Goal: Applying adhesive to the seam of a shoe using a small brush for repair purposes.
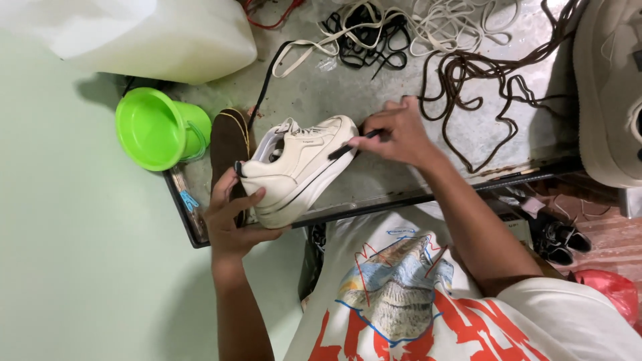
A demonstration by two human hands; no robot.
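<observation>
- Head view: a cream sneaker [304, 167] lies on its side near the front edge of a grey metal table [334, 87], its toe pointing away from the person and its sole toward the table's front rail.
- The left hand [234, 217] wraps around the sneaker's heel, fingers curled over the heel and sole; the grip looks firm.
- The right hand [394, 134] sits just beside the sneaker's toe and pinches a thin dark tool [351, 146], perhaps a brush or pen, though the view is too small to be sure; its tip touches the toe.
- The sneaker is likely light, with a stiff sole and a softer upper that would give under pressure. The heel and the sole edge seem the surest places to hold it, since the smooth upper may slip or mark.
- A brown insole [229, 137] lies just left of the sneaker, and a green plastic cup [155, 128] stands further left at the table's corner.
- Beyond the sneaker, tangled laces [481, 73] in black, cream and brown spread over the table, and a white plastic container [167, 33] sits at the far left.
- Bare table shows between the sneaker and the laces. The front edge is close under the sneaker, so there is little room toward the person.
</observation>
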